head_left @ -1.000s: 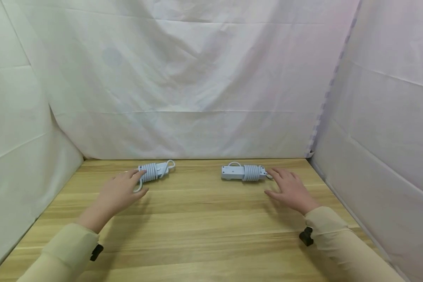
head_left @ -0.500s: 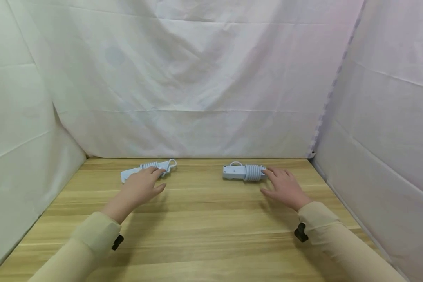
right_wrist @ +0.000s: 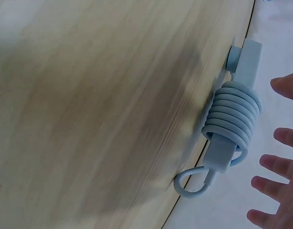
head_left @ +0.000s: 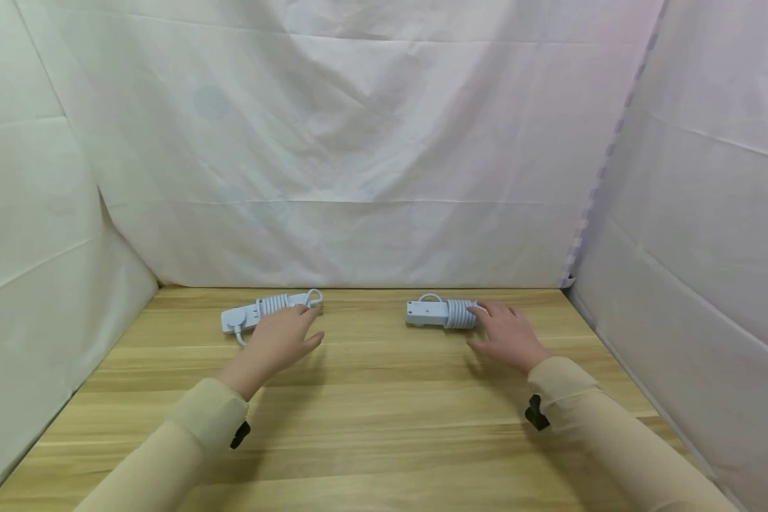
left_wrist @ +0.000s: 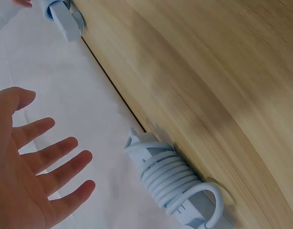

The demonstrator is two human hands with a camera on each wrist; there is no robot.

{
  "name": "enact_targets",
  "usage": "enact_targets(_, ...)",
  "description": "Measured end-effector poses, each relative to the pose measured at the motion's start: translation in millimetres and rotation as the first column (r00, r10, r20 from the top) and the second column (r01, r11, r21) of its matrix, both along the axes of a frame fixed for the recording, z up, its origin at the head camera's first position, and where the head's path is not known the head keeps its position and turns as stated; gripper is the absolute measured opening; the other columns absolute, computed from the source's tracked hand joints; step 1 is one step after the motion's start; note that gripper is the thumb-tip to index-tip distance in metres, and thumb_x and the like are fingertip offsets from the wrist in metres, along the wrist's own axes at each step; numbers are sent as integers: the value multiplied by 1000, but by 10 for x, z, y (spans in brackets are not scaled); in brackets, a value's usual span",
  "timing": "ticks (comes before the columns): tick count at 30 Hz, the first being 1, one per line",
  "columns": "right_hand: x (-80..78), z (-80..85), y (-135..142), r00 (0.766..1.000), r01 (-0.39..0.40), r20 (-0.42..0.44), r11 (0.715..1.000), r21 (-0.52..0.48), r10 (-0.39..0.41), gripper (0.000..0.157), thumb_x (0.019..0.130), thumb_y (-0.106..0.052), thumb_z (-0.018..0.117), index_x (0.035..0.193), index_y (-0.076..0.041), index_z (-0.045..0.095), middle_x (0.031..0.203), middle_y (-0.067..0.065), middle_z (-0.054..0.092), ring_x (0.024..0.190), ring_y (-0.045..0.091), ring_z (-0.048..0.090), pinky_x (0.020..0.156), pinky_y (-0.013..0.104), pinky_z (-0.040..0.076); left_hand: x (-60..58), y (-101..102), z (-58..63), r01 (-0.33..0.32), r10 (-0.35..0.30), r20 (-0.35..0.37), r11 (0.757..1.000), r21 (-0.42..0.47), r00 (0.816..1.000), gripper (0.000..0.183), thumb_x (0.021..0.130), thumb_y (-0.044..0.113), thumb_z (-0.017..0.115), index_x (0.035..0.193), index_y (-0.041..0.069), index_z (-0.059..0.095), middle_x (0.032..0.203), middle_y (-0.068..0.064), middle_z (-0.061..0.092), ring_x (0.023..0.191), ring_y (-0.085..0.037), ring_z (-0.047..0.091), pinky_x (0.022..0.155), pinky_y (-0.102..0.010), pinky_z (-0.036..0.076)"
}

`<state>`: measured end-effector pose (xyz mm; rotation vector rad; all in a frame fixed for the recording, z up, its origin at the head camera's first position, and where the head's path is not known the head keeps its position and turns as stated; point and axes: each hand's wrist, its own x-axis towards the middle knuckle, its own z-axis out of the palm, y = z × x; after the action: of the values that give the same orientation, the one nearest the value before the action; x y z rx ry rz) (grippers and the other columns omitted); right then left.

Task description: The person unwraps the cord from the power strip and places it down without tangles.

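Observation:
Two white power strips lie near the table's back edge, each with its own cord wound round it. On the left strip [head_left: 272,307] a plug sits at the left end, and a cord loop sticks out at the right. My left hand [head_left: 281,340] hovers before its right half with fingers spread, hiding part of it; the left wrist view shows a gap between the fingers [left_wrist: 65,181] and the strip. The right strip [head_left: 427,313] shows a plain face with small dark screw holes. Over its right end hangs my right hand [head_left: 507,338], fingers spread and holding nothing.
Both strips rest on a wood-grain table [head_left: 384,419]. A white cloth [head_left: 358,142] hangs behind the table, and more white cloth walls stand at the left and right. Black clips [head_left: 537,412] are on both sleeves.
My left hand has moved right along the left strip, uncovering its plug end. My right hand has shifted slightly left over the right strip. Both strips lie where they were.

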<state>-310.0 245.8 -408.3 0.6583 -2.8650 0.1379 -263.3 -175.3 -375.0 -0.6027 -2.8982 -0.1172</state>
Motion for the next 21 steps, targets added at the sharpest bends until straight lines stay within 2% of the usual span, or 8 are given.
enact_targets(5, -95, -3, -60, 999, 24, 33, 1000, -2, -24, 70, 85, -40, 71, 142, -6, 47, 143, 24, 44, 127, 45, 42, 103, 64, 28, -32, 95, -13, 13, -12, 4, 1000, -10, 1000, 45, 96, 36, 58, 131, 8, 58, 129, -15, 59, 108, -34, 61, 80, -49, 52)
enact_targets(9, -188, -12, -84, 996, 46, 77, 999, -13, -45, 71, 86, -39, 71, 143, -6, 45, 144, 24, 41, 128, 45, 41, 103, 64, 27, -45, 171, -2, 24, -24, -3, 1000, -18, 1000, 44, 96, 36, 60, 130, 8, 59, 126, -14, 60, 105, -33, 62, 77, -47, 53)
enact_targets(21, -412, 5, -169, 984, 74, 161, 997, 21, -76, 73, 84, -32, 75, 143, -4, 44, 143, 25, 42, 128, 45, 41, 102, 63, 30, -138, 361, -50, 14, -12, 48, 999, -45, 999, 45, 97, 39, 57, 132, 10, 58, 128, -12, 60, 113, -30, 58, 80, -47, 52)
